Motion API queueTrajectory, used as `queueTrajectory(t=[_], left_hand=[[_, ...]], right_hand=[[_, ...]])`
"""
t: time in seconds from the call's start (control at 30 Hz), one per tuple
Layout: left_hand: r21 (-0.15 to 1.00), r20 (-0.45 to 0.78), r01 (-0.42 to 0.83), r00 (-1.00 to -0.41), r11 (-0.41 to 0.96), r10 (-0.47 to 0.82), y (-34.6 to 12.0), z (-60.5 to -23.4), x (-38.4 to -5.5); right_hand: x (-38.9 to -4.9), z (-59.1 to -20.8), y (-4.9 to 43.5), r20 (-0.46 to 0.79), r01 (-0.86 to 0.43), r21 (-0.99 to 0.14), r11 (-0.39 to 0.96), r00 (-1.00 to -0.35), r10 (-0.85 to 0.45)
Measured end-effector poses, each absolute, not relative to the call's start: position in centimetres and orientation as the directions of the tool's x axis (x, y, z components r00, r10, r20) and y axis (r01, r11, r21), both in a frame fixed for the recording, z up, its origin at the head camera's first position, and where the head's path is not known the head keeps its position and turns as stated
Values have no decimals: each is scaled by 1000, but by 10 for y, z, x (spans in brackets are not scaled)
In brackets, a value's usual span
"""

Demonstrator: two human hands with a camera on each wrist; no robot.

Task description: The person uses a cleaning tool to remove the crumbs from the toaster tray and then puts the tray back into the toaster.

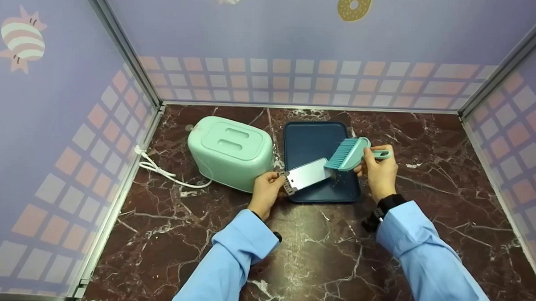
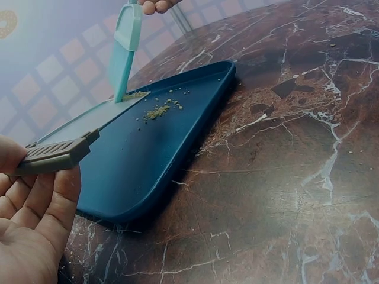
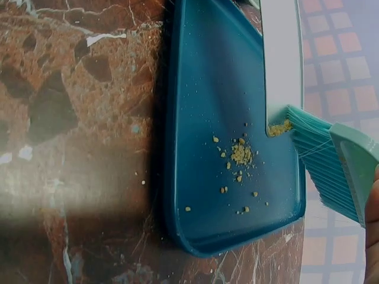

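Observation:
Between thumb and fingers my left hand pinches the brown slotted end of a flat metal crumb tray. It slants over a dark blue tray. My right hand grips the handle of a small teal hand brush. The brush's bristles touch the crumb tray's far end, beside some yellowish crumbs on it. More crumbs lie scattered in the blue tray, in a small heap and loose bits. The left wrist view shows the slotted end resting on the left fingers.
A mint-green toaster stands left of the blue tray, close to my left hand. Its white cord lies on the marbled tabletop. Patterned panels close off the back and both sides.

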State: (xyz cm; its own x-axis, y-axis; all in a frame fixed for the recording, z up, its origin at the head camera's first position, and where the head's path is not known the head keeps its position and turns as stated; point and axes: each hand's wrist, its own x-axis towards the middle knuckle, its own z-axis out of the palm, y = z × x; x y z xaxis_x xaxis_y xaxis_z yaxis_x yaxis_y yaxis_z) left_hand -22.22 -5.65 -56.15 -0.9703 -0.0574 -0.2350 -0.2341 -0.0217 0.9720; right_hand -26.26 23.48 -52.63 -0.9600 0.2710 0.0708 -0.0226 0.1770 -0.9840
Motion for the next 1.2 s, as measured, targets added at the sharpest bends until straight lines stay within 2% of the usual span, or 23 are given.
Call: queueTrajectory(t=[0.27, 0.63, 0.9, 1.2], left_hand=[[972, -233, -235, -969, 14, -81, -56, -561, -223], [976, -217, -215, -973, -24, -82, -55, -562, -223], [977, -211, -211, -972, -16, -103, -54, -563, -223], [976, -219, -219, -971, -8, -100, -54, -562, -223]], right_hand=[[-260, -526, 241, 50, 17, -973, 229, -958, 282], [-261, -526, 249, 84, 5, -961, 275, -946, 313], [-261, -521, 254, 114, -30, -967, 252, -938, 328], [-261, -512, 254, 87, -22, -983, 181, -930, 357]])
